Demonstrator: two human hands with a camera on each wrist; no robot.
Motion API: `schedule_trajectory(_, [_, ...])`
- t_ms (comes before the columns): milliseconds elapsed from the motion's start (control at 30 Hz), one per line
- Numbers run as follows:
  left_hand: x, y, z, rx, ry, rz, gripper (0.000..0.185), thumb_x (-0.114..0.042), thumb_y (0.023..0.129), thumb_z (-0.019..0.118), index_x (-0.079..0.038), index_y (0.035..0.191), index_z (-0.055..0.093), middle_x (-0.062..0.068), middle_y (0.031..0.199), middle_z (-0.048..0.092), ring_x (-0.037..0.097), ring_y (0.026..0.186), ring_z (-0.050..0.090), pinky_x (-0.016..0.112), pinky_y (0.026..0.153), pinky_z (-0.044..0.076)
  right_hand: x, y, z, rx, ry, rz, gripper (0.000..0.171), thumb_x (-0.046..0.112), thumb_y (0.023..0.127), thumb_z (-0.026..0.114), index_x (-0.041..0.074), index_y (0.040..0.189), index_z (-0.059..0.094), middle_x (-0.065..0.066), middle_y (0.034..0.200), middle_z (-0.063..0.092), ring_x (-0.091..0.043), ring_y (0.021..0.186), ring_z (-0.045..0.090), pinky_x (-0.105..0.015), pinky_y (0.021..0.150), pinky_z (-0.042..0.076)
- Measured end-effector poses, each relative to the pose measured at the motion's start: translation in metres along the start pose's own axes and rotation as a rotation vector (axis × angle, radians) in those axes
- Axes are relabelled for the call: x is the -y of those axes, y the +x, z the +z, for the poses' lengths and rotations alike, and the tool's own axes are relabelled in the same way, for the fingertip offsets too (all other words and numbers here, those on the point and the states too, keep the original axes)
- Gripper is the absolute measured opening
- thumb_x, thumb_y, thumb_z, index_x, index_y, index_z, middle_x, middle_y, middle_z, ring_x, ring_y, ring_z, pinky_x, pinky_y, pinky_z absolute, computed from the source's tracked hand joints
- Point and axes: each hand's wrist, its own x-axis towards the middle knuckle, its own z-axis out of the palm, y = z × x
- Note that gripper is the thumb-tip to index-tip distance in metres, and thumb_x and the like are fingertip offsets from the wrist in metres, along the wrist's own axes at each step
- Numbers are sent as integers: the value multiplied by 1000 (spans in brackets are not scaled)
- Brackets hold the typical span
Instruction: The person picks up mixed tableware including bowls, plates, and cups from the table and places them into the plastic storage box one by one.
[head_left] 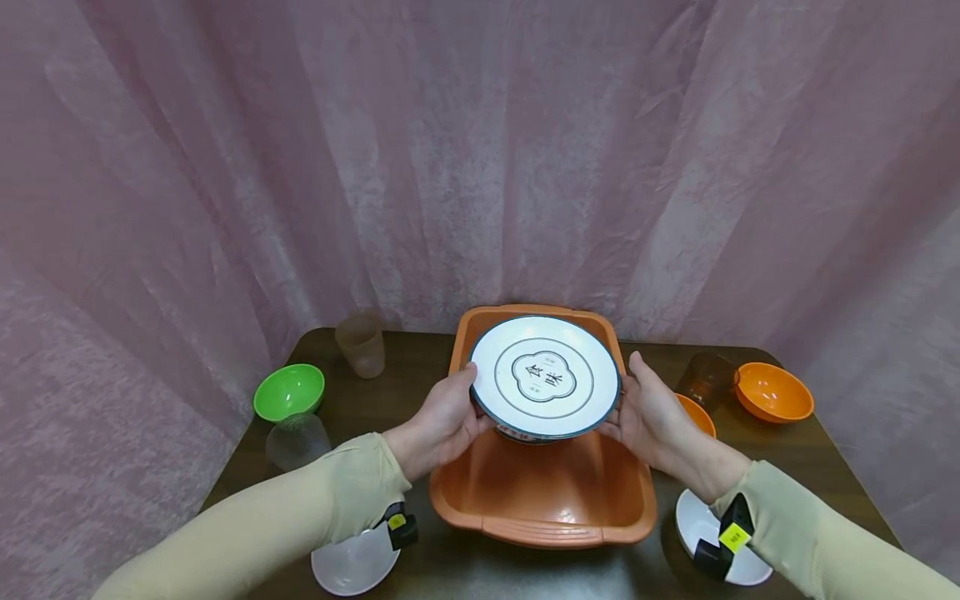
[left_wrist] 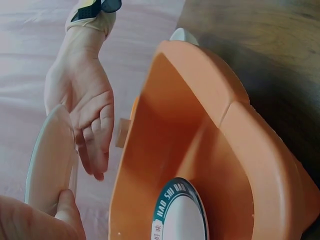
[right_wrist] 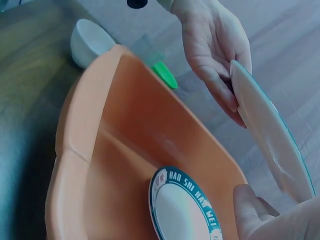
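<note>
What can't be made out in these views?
- Second plate in the orange tub: head view, almost hidden under the held plate; wrist views, cut off by the bottom edge.
- White bowls: head view, partly covered by the sleeves.
- Small orange bowl: head view, mostly behind the right hand.
- Left hand fingers: head view, under the plate.

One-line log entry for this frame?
both hands grip white plate | above orange tub | second plate in tub

head above, wrists close, sharing basin [head_left: 540, 500]
</note>
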Motion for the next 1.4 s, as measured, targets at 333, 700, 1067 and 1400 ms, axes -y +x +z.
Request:
schedule_trajectory(333, [4,0,2,-17,28,-38,51,-34,114,28,-11,160,29,14,141,58,18,115,64,37,94,55,-3,-4,4,-28,23,35,86,75,100,18,20,166,14,-5,163,36,-17,134,45,-29,102,43])
schedule_trajectory(700, [4,-3,2,-28,43,-52,51,-34,114,29,-11,160,27,14,141,58,21,117,64,41,97,54,-10,-4,7,-127,64,11,73,65,104,26,23,163,28,0,147,58,-16,114,60,-26,90,48])
schedule_trajectory(1067, [9,-2,2,12,45,-40,52,-33,115,27,-9,161,25,16,144,55,21,122,61,43,102,50,-15,0,14,-252,60,12,69,59,108,24,20,165,21,-5,157,45,-19,130,49,-33,115,35])
schedule_trajectory(1400, [10,-2,1,-10,36,-60,51,-33,114,29,-10,160,29,14,142,58,20,119,63,40,97,54,-15,-1,15,-269,67,30,65,53,110,25,19,165,21,-7,157,44,-18,128,52,-26,108,43])
